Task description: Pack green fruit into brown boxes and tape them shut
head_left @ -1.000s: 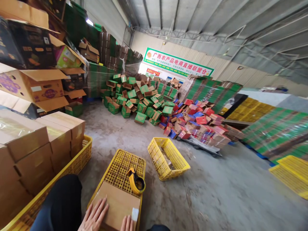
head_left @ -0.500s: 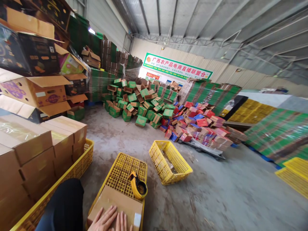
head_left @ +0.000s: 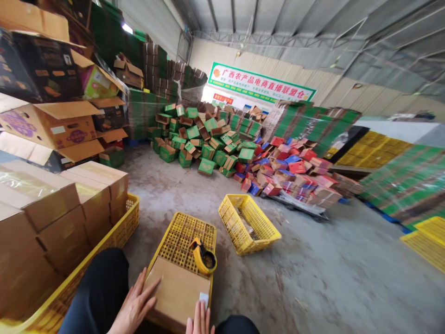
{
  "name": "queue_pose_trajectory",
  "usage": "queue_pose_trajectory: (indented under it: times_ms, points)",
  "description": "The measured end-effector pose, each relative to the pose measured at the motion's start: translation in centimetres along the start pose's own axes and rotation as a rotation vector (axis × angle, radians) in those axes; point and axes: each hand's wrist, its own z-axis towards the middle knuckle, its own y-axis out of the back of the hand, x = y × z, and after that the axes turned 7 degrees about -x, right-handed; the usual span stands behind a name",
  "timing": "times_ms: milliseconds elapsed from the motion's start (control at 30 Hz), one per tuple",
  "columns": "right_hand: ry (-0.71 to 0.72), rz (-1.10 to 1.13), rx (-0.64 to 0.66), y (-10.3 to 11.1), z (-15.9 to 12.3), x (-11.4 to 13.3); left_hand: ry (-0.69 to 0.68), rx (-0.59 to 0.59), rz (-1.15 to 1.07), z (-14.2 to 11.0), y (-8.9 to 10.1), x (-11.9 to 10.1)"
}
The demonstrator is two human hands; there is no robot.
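Observation:
A brown cardboard box (head_left: 181, 292) with a small white label (head_left: 204, 299) lies on an upturned yellow crate (head_left: 184, 232) between my knees. My left hand (head_left: 134, 301) is at the box's left edge, its fingers apart and the index finger reaching over the top. At the near right corner, by the label, my right hand (head_left: 200, 320) has its fingers stretched out; its lower part is cut off by the frame. Just beyond the box, a yellow and black tape dispenser (head_left: 203, 257) rests on the crate.
Left of me, a yellow crate (head_left: 120, 227) holds stacked cardboard boxes (head_left: 66, 236). Another yellow crate (head_left: 248, 227) with some material inside stands on the floor ahead right. Behind are heaps of green boxes (head_left: 206, 166) and red and blue boxes (head_left: 295, 167). Open cartons (head_left: 66, 125) are piled at left.
My hands have moved apart from the middle of the box's top, the left to its left side and the right to its near right corner. The view has shifted slightly.

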Motion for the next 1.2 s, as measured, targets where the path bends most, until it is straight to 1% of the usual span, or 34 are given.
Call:
queue_pose_trajectory:
  times_ms: [67, 100, 167, 233, 367, 433, 533, 600, 700, 833, 933, 1067, 1133, 1200]
  points:
    - [-0.011, 0.003, 0.056, -0.4, -1.0, 0.4, 0.042, 0.047, -0.087, 0.5, 1.3, -0.7]
    - [-0.008, 0.018, 0.097, -0.2, -1.4, 0.7, 0.084, 0.072, -0.129, 0.9, 2.0, -1.2]
    - [-0.013, 0.038, 0.167, 0.6, -1.6, 1.6, 0.175, 0.085, -0.203, 1.7, 3.2, -1.8]
    - [-0.036, 0.045, 0.22, 1.1, -1.4, 2.3, 0.211, 0.106, -0.259, 2.4, 3.9, -2.0]
    - [-0.072, 0.037, 0.282, 1.5, -0.9, 3.4, 0.288, 0.121, -0.272, 2.5, 3.9, -2.0]
    - [-0.079, 0.002, 0.285, 1.5, -0.9, 3.9, 0.318, 0.108, -0.277, 2.3, 3.7, -2.3]
    - [-0.053, -0.048, 0.275, 1.4, -1.2, 5.1, 0.349, 0.079, -0.294, 2.1, 3.4, -2.8]
    - [-0.001, -0.061, 0.284, 1.2, -1.5, 6.3, 0.377, 0.048, -0.334, 2.1, 3.3, -3.0]
    - [0.113, -0.045, 0.329, 0.8, -2.0, 8.4, 0.42, 0.006, -0.411, 2.1, 3.1, -3.1]
    - [0.244, 0.011, 0.374, 0.7, -2.6, 10.5, 0.441, -0.006, -0.481, 2.1, 3.0, -3.0]
    - [0.298, 0.036, 0.375, 0.9, -2.6, 10.7, 0.441, 0.0, -0.499, 2.2, 3.2, -3.1]
    - [0.341, 0.06, 0.379, 1.2, -2.4, 9.6, 0.438, -0.007, -0.514, 2.3, 3.5, -3.1]
    - [0.331, 0.06, 0.387, 1.3, -2.2, 8.7, 0.445, 0.0, -0.521, 2.4, 3.6, -3.0]
    - [0.289, 0.045, 0.378, 1.4, -1.9, 7.7, 0.449, 0.011, -0.529, 2.5, 3.6, -2.9]
